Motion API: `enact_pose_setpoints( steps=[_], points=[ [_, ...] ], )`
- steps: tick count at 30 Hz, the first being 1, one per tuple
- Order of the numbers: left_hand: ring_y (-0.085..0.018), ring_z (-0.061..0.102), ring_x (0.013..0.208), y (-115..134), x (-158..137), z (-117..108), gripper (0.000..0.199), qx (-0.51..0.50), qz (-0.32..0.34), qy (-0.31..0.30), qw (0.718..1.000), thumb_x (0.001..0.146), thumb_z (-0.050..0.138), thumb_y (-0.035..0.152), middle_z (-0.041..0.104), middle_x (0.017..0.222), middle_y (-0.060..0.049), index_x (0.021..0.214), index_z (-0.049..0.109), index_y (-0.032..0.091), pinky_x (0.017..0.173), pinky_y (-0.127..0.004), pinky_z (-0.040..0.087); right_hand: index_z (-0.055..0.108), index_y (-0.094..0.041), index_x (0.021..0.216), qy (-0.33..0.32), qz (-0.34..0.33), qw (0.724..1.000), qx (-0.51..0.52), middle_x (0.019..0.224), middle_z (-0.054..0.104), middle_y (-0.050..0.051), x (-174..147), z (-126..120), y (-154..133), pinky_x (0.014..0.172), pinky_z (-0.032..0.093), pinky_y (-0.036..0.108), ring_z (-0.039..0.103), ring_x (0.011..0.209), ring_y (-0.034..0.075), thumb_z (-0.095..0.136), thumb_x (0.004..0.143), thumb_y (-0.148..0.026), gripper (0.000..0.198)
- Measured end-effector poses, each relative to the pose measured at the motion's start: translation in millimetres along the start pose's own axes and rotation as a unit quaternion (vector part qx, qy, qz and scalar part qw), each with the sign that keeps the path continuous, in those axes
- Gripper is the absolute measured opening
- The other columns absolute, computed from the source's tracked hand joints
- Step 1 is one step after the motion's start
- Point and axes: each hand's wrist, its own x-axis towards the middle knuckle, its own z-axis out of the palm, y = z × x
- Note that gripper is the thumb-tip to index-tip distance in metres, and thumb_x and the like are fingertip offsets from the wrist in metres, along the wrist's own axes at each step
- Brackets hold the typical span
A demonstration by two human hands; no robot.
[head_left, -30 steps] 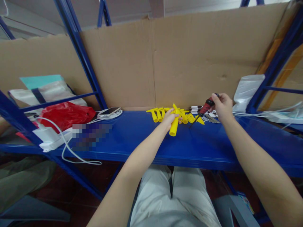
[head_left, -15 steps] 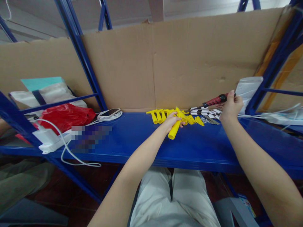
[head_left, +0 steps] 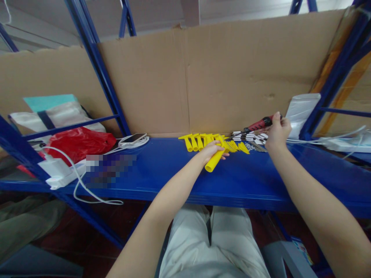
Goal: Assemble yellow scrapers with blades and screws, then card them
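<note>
My left hand (head_left: 213,151) is wrapped round a yellow plastic scraper handle (head_left: 215,161), a hollow tube whose open end points toward me. In my right hand (head_left: 278,132) is a screwdriver (head_left: 259,124) with a red and black grip, held by its rear end. Its shaft slants down left to the head of the yellow piece; whether the tip touches a screw is too small to tell. Behind my left hand, several like yellow handles (head_left: 194,143) lie in a row. Flat yellow pieces (head_left: 244,147), small screws (head_left: 250,146) and metal blades (head_left: 257,146) lie to the right.
Black-and-white packets (head_left: 246,136) lie against the cardboard wall (head_left: 145,85). On the left of the blue shelf (head_left: 162,173) are a phone (head_left: 133,139), a red plastic bag (head_left: 82,143) and a white charger with cable (head_left: 56,170). A white pouch (head_left: 302,112) leans at the right.
My right hand and the screwdriver have shifted slightly left and down, toward the yellow handle. The handle in my left hand is tilted a little more.
</note>
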Motion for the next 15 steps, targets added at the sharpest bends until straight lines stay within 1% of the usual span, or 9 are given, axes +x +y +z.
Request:
enact_pose_setpoints(
  steps=[4, 10, 13, 15],
  points=[
    [-0.018, 0.07, 0.071, -0.4, 0.2, 0.2, 0.049, 0.0, -0.003, -0.009, 1.0, 0.08, 0.052, 0.002, 0.066, 0.107, -0.014, 0.125, 0.044, 0.018, 0.049, -0.021, 0.052, 0.037, -0.023, 0.074, -0.001, -0.007, 1.0, 0.002, 0.056, 0.051, -0.007, 0.4, 0.3, 2.2, 0.036, 0.039, 0.023, 0.048, 0.035, 0.009, 0.05, 0.088, -0.029, 0.02],
    [-0.014, 0.066, 0.057, 5.0, -5.1, 2.2, 0.047, -0.025, -0.005, -0.04, 0.999, 0.079, 0.047, -0.004, 0.068, 0.101, -0.015, 0.123, 0.047, 0.014, 0.044, -0.02, 0.049, 0.036, -0.024, 0.074, -0.004, -0.029, 1.0, 0.0, 0.055, 0.05, -0.007, 4.3, -2.1, 5.6, 0.035, 0.039, 0.023, 0.048, 0.036, 0.009, 0.051, 0.087, -0.034, 0.023],
    [-0.014, 0.066, 0.056, 6.5, -6.2, 2.3, 0.048, -0.037, -0.003, -0.043, 0.998, 0.079, 0.046, -0.004, 0.067, 0.103, -0.016, 0.124, 0.047, 0.013, 0.044, -0.021, 0.049, 0.036, -0.024, 0.075, -0.015, -0.045, 0.999, -0.008, 0.055, 0.049, -0.007, 6.4, -3.1, 6.9, 0.037, 0.039, 0.022, 0.048, 0.037, 0.009, 0.052, 0.086, -0.039, 0.025],
    [-0.015, 0.067, 0.058, 6.4, -5.3, 1.8, 0.049, -0.039, -0.002, -0.043, 0.998, 0.079, 0.048, -0.003, 0.068, 0.103, -0.017, 0.125, 0.047, 0.014, 0.045, -0.021, 0.049, 0.036, -0.024, 0.075, -0.014, -0.043, 0.999, -0.011, 0.056, 0.049, -0.007, 6.8, -3.2, 7.0, 0.038, 0.04, 0.022, 0.047, 0.037, 0.008, 0.051, 0.087, -0.039, 0.024]
  ],
)
